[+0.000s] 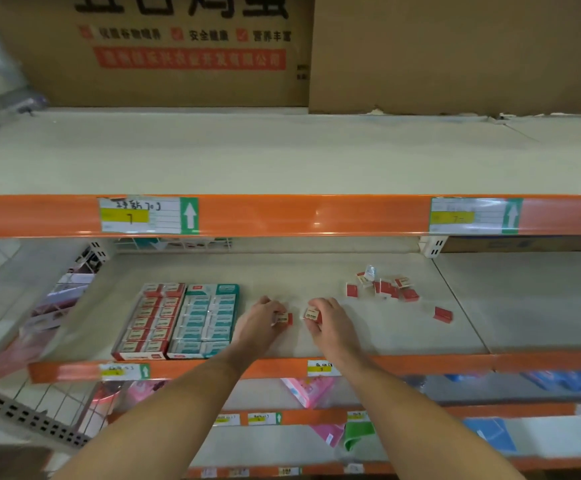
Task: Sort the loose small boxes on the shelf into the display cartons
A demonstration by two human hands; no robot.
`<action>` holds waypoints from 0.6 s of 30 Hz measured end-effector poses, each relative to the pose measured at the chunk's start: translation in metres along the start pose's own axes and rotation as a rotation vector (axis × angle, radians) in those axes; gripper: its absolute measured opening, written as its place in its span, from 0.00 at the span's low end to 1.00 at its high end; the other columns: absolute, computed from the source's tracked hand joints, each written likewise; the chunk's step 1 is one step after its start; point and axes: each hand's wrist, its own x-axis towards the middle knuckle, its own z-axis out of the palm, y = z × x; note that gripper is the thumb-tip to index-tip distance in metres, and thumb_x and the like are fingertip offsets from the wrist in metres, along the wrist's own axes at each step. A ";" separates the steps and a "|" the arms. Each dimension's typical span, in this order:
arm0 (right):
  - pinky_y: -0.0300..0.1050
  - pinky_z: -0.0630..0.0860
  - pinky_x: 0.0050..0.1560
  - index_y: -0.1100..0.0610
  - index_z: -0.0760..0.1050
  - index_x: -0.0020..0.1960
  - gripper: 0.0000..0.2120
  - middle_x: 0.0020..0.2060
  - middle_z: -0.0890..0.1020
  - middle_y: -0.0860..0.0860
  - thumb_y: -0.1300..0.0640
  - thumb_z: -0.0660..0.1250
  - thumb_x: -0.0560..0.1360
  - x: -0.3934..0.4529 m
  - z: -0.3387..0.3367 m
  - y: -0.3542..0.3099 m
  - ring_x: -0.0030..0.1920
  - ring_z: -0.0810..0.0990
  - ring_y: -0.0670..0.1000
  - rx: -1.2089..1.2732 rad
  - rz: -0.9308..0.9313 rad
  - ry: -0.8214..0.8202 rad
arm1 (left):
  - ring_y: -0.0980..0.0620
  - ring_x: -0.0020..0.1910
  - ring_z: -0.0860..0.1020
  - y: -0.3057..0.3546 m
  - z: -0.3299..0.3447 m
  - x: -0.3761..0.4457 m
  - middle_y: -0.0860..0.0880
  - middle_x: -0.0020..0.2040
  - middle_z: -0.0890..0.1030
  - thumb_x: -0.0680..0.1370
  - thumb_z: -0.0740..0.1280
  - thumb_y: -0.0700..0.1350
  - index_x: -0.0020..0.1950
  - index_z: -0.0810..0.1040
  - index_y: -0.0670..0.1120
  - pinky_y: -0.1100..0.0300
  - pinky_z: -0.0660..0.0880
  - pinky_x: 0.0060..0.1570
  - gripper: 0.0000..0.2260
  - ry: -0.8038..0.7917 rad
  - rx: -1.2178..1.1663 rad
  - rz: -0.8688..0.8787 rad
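Observation:
On the middle shelf (316,271) stand two display cartons side by side: a red carton (150,322) full of small red-and-cream boxes and, to its right, a teal carton (206,320) of white-and-teal boxes. My left hand (259,323) holds a small red box (282,319) just right of the teal carton. My right hand (330,323) holds another small red box (313,314). The two hands sit close together over the shelf. Several loose red boxes (386,287) lie in a heap further right, and a single red box (443,314) lies apart from them.
An orange shelf edge (299,216) with price tags overhangs above. Large cardboard boxes (185,46) stand on the top shelf. Lower shelves hold pink, green and blue packets (320,389). A wire basket (57,306) borders the shelf on the left.

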 end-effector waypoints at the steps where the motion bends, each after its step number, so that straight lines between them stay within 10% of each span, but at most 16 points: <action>1: 0.47 0.74 0.57 0.55 0.75 0.63 0.15 0.57 0.77 0.52 0.55 0.69 0.77 0.001 0.004 -0.007 0.58 0.76 0.54 0.002 -0.006 -0.004 | 0.49 0.53 0.77 -0.006 -0.005 -0.002 0.51 0.56 0.75 0.76 0.70 0.48 0.60 0.79 0.51 0.59 0.71 0.49 0.13 0.010 0.008 0.001; 18: 0.46 0.72 0.59 0.53 0.75 0.62 0.13 0.58 0.78 0.49 0.53 0.67 0.78 0.018 0.066 -0.126 0.60 0.75 0.51 -0.078 -0.109 -0.078 | 0.48 0.54 0.77 -0.112 -0.088 -0.032 0.50 0.56 0.77 0.77 0.67 0.49 0.58 0.80 0.51 0.56 0.75 0.53 0.10 0.134 0.034 -0.040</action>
